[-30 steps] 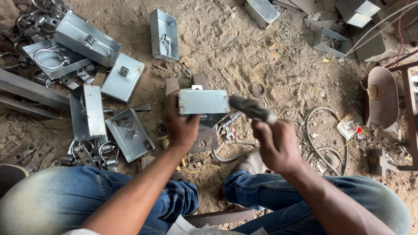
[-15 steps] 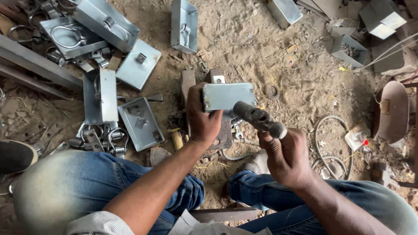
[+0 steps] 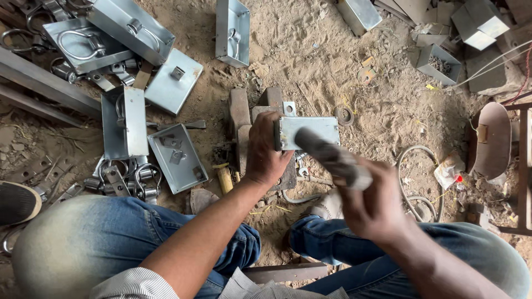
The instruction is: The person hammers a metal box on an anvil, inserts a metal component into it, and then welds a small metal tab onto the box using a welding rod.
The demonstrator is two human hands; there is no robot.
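Even, soft daylight, faint shadows; the hammer (image 3: 332, 158) (mid-frame) smeared by motion blur, surroundings sharp.

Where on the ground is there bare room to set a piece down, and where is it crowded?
Bare dirt lies between the upright open box and the washer, up toward the box at the top edge. Left is crowded: lock cases, shackles, steel bars. The left hand and right hand fill the centre.

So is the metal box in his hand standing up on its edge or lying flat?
On its edge. The left hand grips the metal box by one end, its narrow side facing up, on the iron block. The right hand holds a blurred tool.
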